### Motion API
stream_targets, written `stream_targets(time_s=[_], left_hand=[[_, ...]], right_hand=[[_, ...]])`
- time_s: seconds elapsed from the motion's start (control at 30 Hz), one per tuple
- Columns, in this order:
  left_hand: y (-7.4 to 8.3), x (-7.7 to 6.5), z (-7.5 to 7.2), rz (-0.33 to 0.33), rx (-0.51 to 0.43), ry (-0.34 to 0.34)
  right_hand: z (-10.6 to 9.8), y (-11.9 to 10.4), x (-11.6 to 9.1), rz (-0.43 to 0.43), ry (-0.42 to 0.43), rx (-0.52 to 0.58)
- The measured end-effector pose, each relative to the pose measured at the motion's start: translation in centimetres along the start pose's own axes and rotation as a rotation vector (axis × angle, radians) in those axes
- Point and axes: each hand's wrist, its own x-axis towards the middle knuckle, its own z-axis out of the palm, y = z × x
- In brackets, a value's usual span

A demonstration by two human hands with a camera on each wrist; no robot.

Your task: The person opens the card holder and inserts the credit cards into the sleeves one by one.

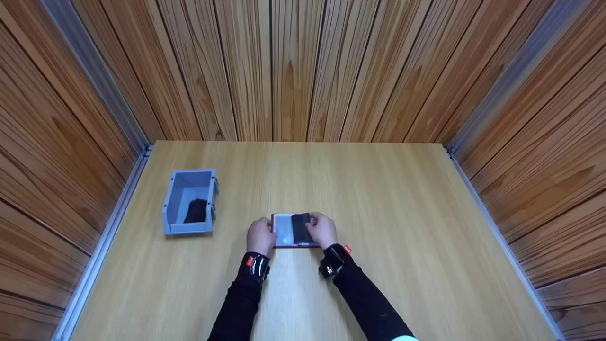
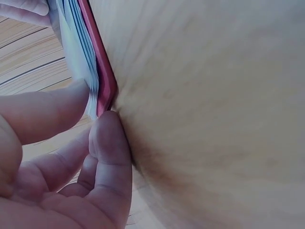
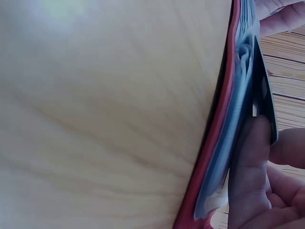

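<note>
A card album with a red cover and clear plastic sleeves lies spread on the table in front of me. My left hand pinches its left edge, with the thumb on the sleeves and a finger at the red cover. Over the right part of the album sits a flat black card. My right hand pinches this card between thumb and finger. In the right wrist view the card stands slightly away from the sleeves, and one sleeve's edge is curled beside it.
A grey plastic bin stands on the table to the left, with a dark object inside. Wood-panelled walls enclose the table at the back and both sides, with metal rails along the side edges.
</note>
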Motion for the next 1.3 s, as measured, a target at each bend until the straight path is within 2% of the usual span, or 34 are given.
stream_targets(time_s=[0.17,0.4,1.0,1.3], left_hand=[[0.0,0.0,0.0,0.000,0.000,0.003],[0.1,0.0,-0.1,-0.023,-0.012,-0.010],[0.0,0.0,-0.2,0.018,0.004,-0.007],[0.0,0.0,-0.2,0.022,0.010,-0.004]], right_hand=[[-0.7,-1.7,-0.5,0.053,-0.024,-0.018],[-1.3,-2.5,-0.8,0.032,-0.020,-0.114],[-0.9,-2.7,-1.2,-0.024,-0.024,-0.072],[-0.5,-3.2,-1.0,0.052,0.003,-0.090]])
